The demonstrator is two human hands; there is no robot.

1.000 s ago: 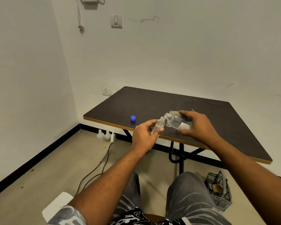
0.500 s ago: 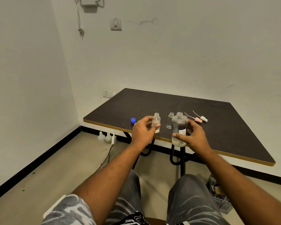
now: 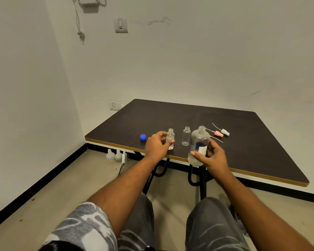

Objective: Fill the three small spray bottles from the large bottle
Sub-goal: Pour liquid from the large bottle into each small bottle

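My left hand grips a small clear spray bottle, upright and uncapped, standing on or just above the dark table near its front edge. A second small clear bottle stands open just to its right. My right hand holds the large clear bottle upright and uncapped, with a little liquid at the bottom, over the table's front edge. A third small bottle is not visible.
A blue cap lies left of my left hand. A pink spray head and a white spray head, both with dip tubes, lie behind the large bottle. Two white bottles stand on the floor by the wall.
The large bottle went from tilted, mouth at the small bottle, to upright. My left hand brought the small bottle down to the table. The second small bottle and spray heads came into view.
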